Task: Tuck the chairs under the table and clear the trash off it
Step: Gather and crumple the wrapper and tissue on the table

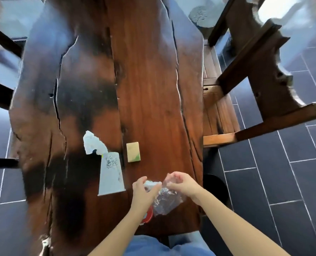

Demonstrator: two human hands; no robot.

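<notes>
A long dark wooden table (153,80) runs away from me. Near its front end my left hand (144,189) grips a crumpled white paper (152,182), and my right hand (181,183) pinches the top of a clear plastic bag (167,199). A red round lid (147,215) lies partly under my left wrist. A white tissue box (111,174) with a tissue (93,144) sticking out stands to the left, and a small beige and green box (133,152) lies beside it. A wooden chair (255,85) stands at the right, pulled out from the table.
A black round bin (215,187) sits on the dark tiled floor (282,172) just right of the table's front corner. Dark chair parts (0,91) show along the left edge. A grey round mat (201,15) lies far back.
</notes>
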